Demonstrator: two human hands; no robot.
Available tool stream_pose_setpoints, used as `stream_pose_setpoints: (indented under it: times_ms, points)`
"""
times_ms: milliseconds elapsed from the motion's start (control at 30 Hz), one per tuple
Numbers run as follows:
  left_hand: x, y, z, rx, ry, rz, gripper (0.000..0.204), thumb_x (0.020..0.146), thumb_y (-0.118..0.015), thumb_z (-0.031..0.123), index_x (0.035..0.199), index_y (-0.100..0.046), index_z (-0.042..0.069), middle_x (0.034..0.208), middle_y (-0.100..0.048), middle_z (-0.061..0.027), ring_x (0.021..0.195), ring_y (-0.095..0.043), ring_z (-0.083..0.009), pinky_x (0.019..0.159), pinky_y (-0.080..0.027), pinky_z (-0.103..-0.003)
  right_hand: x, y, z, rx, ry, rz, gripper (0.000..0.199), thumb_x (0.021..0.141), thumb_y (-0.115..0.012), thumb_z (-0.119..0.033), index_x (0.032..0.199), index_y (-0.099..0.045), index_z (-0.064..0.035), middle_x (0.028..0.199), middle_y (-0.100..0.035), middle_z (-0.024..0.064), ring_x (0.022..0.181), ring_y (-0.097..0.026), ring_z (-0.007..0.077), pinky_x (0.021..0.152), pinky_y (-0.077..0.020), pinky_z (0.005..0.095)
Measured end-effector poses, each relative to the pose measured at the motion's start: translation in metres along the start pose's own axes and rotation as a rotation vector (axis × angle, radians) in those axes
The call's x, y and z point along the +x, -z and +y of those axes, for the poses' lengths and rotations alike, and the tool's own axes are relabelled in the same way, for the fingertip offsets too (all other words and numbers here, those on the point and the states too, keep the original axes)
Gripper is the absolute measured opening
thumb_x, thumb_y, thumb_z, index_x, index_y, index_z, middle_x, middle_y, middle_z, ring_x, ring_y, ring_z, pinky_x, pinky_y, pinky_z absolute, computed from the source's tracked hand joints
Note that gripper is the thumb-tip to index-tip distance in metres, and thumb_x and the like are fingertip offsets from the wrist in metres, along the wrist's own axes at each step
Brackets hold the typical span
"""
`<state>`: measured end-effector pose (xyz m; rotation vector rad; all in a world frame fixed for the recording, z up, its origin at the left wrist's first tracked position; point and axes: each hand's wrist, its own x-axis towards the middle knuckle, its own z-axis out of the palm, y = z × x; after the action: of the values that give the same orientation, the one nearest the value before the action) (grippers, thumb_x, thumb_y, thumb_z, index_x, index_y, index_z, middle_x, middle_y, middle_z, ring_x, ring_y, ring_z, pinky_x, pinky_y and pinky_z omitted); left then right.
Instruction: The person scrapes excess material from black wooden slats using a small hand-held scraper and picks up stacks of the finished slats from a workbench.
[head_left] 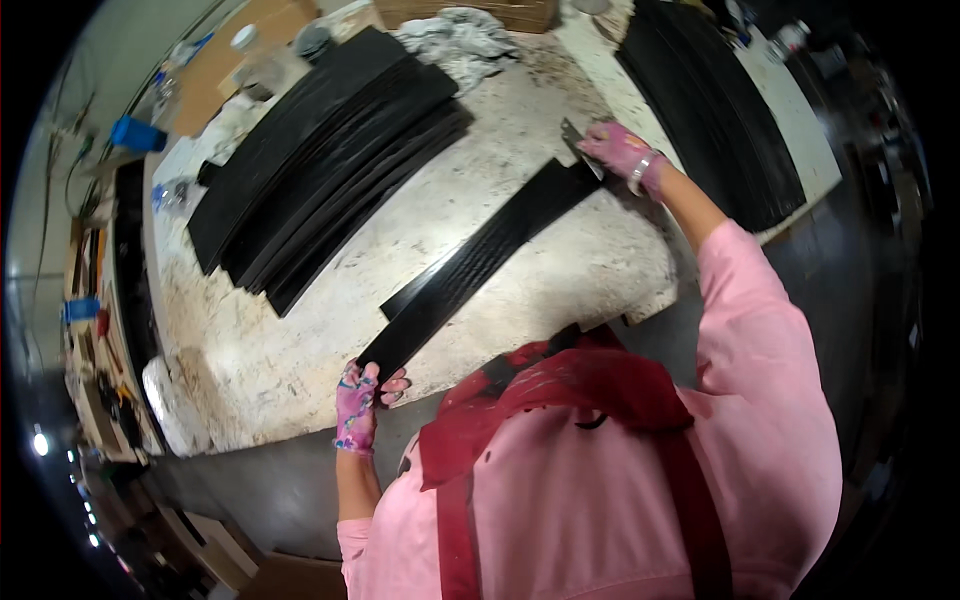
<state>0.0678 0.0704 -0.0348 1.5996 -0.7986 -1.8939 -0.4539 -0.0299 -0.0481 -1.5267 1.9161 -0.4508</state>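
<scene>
I am seeing, from my remote post, the left hand [357, 405], in a pink floral glove, pinching the near end of a long, black, rubber-looking strip [480, 257], which is lying diagonally across a stained, whitish desk [545, 310]. The right hand [620, 155], in a pink patterned glove, is grasping a flat, grey, metal-looking tool [571, 133] at the strip's far end. I am judging that a weak left pinch could be letting the strip skew, and that a slipping tool could be nicking the strip or the gloved fingers.
</scene>
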Motion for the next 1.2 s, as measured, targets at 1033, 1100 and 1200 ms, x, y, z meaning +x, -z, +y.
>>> stream_pose_setpoints:
  times_ms: [1033, 1100, 1200]
  points:
    - [0.038, -0.003, 0.046, 0.980, -0.855, 0.302, 0.070, 0.073, -0.079, 0.020, 0.132, -0.048, 0.000, 0.112, -0.059, -0.0153, 0.102, -0.059, -0.0272, 0.089, -0.049, -0.038, -0.035, -0.049, -0.122, 0.235, 0.225, 0.182, 0.028, 0.092, -0.056, -0.034, 0.089, -0.064, -0.0075, 0.076, -0.063, 0.0056, 0.074, -0.058, 0.0156, 0.069, -0.0462, 0.0302]
    - [0.035, -0.038, 0.047, 1.362, -0.776, 0.226, 0.083, 0.065, -0.081, 0.034, 0.134, -0.047, 0.002, 0.135, -0.046, -0.0203, 0.126, -0.043, -0.0351, 0.104, -0.036, -0.044, -0.067, -0.093, -0.142, -0.002, 0.311, 0.018, 0.031, 0.092, -0.053, -0.035, 0.084, -0.060, -0.0058, 0.074, -0.063, 0.0099, 0.063, -0.059, 0.0218, 0.060, -0.0477, 0.0358]
    - [0.050, -0.045, 0.029, 1.260, -0.929, 0.123, 0.068, 0.062, -0.081, 0.033, 0.119, -0.059, 0.003, 0.133, -0.049, -0.0163, 0.129, -0.039, -0.0371, 0.105, -0.035, -0.045, -0.091, -0.150, -0.182, -0.539, 0.457, -0.301, 0.015, 0.088, -0.050, -0.024, 0.087, -0.058, -0.0121, 0.070, -0.062, 0.0103, 0.063, -0.062, 0.0313, 0.060, -0.0494, 0.0424]
